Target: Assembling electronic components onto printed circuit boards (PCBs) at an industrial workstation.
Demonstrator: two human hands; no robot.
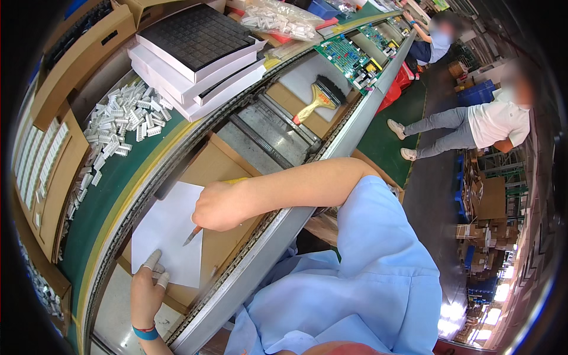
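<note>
A plain white sheet of paper (168, 219) lies on a brown cardboard piece (219, 160) across the conveyor. My left hand (148, 293), with pale covers on some fingertips and a blue band at the wrist, rests its fingers on the paper's near left corner. My right hand (220, 206) is closed around a slim tool (192, 235) with a reddish-brown shaft and a grey pointed tip. That tip points down at the paper; whether it touches, I cannot tell. Something yellow shows partly behind my right wrist.
A wide yellow-handled brush (319, 100) lies farther up the conveyor, before green circuit boards (343, 56). Many white plastic connectors (127, 115) cover the green bench at left, beside stacked white boxes (195, 65) and cardboard trays (41, 171). Two people stand beyond, at right.
</note>
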